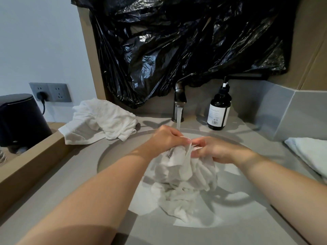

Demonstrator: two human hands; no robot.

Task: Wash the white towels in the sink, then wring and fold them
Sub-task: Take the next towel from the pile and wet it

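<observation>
A wet white towel (pixel 184 181) hangs bunched over the round grey sink (pixel 113 152), its lower folds lying in the basin. My left hand (pixel 168 138) grips its top edge from the left. My right hand (pixel 215 151) grips the same edge from the right, fingertips close to the left hand. Water runs from the dark faucet (pixel 179 101) just behind my hands. A crumpled pile of white towels (pixel 100 121) lies on the counter at the back left. A folded white towel (pixel 311 154) rests on the counter at the right edge.
A dark pump bottle (pixel 219 110) stands right of the faucet. Black plastic sheeting (pixel 185 41) covers the wall above. At the left stand a dark appliance (pixel 19 119) and a wall socket (pixel 51 92) with a plug in it. A raised brown ledge (pixel 35 156) borders the counter's left side.
</observation>
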